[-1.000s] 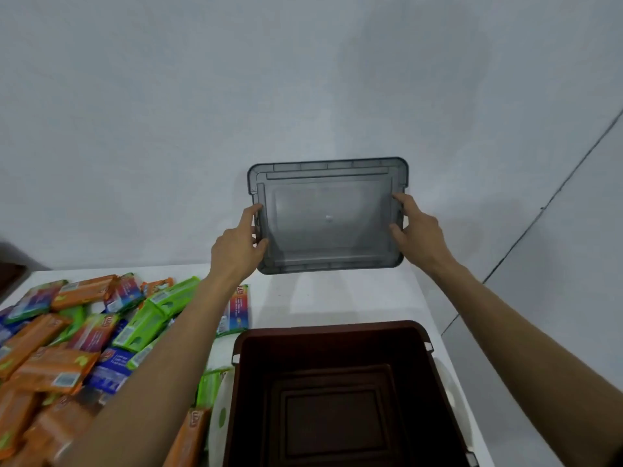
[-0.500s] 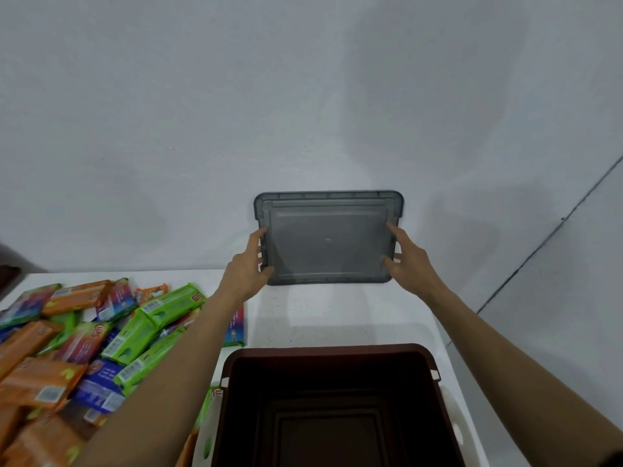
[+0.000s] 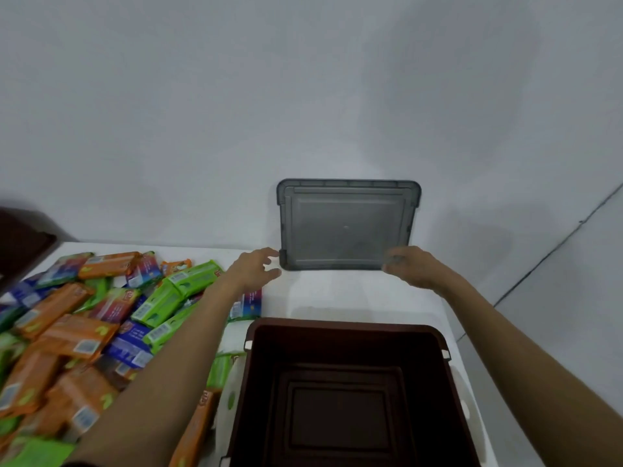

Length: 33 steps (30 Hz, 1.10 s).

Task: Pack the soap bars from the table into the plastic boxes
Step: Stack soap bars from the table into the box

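Observation:
A dark brown plastic box (image 3: 340, 335) stands open and empty in front of me on the white table (image 3: 337, 291). Its grey translucent lid (image 3: 347, 224) leans upright against the wall at the table's back edge. My left hand (image 3: 253, 267) hovers just left of the lid's lower corner, fingers loosely curled, holding nothing. My right hand (image 3: 408, 266) hangs near the lid's lower right corner, also empty and slightly blurred. A heap of wrapped soap bars (image 3: 91, 325) in orange, green and blue covers the table's left side.
A dark brown object (image 3: 20, 247) shows at the far left edge. A white object (image 3: 229, 399) sits against the box's left side. The table's right edge runs close to the box, with the floor line beyond.
The lid went down from mid-air and now leans against the wall. Both hands have let go of it and drawn back a little.

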Tool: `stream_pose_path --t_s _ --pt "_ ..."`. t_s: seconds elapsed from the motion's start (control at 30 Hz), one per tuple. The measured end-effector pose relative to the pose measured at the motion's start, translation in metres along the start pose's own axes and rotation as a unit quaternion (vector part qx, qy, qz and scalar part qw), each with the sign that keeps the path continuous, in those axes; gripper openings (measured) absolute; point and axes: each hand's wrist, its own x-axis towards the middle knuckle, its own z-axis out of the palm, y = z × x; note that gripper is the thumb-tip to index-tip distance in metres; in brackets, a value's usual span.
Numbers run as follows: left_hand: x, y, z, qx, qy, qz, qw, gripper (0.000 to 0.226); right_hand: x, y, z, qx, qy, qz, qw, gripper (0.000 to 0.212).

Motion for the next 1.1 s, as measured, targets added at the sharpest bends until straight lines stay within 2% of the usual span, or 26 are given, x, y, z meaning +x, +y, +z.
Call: stream_pose_path --t_s 0.2,0.33,0.47,0.7,0.93,1.1 --pt "-0.043 -0.039 -0.014 -0.005 0.038 0.017 0.999 0.037 -0.013 -0.048 0.014 -0.049 -0.060 -0.091 0.993 0.037" --pt "-0.068 -0.069 -0.033 0.016 0.093 0.014 0.995 0.037 -0.006 -0.083 0.036 -0.104 -0.071 -0.120 0.985 0.051" --pt "-0.080 -0.095 -0.052 0.059 0.119 0.006 0.991 0.039 0.000 -0.121 0.066 -0.144 -0.082 -0.139 0.976 0.055" --pt "-0.083 -0.129 -0.073 0.098 0.097 0.009 0.990 0.044 0.012 -0.178 0.120 -0.194 -0.112 -0.189 0.956 0.058" --pt "-0.068 -0.136 -0.073 0.134 0.073 0.009 0.988 0.049 0.041 -0.206 0.154 -0.238 -0.154 -0.200 0.938 0.060" --pt "-0.051 -0.139 -0.069 0.151 0.050 0.017 0.987 0.051 0.054 -0.212 0.173 -0.269 -0.190 -0.172 0.928 0.080"
